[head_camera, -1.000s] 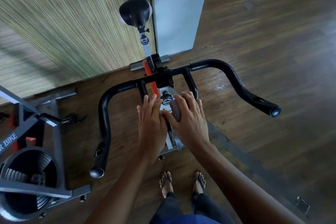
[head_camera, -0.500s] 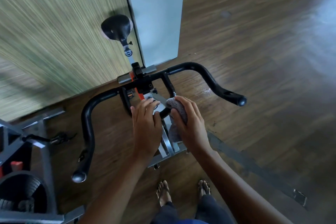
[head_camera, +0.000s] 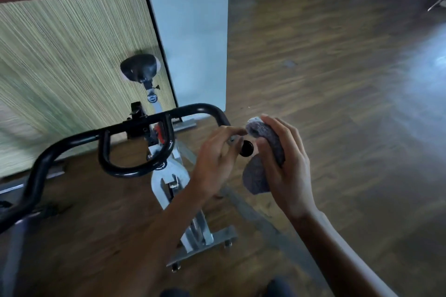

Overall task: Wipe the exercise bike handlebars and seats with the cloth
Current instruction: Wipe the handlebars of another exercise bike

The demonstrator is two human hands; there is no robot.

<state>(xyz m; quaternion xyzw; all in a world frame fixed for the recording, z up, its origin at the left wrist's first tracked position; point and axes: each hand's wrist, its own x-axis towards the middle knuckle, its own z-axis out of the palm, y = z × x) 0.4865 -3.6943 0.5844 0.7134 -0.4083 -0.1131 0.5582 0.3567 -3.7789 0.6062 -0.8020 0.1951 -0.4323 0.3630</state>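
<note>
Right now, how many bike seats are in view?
1: the seat stands past the handlebar, near the striped wall. At the far left a second bike's bar shows; its seat is out of frame.

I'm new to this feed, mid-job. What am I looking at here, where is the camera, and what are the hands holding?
One camera, worn on the person's head, looks down at their two bare hands. In front stands an exercise bike: black handlebars, a black seat farther off, a silver frame on a wooden floor. The right hand holds a crumpled grey cloth beside the handlebar's end cap. The left hand is at that same grip; whether it grasps it is unclear.
</note>
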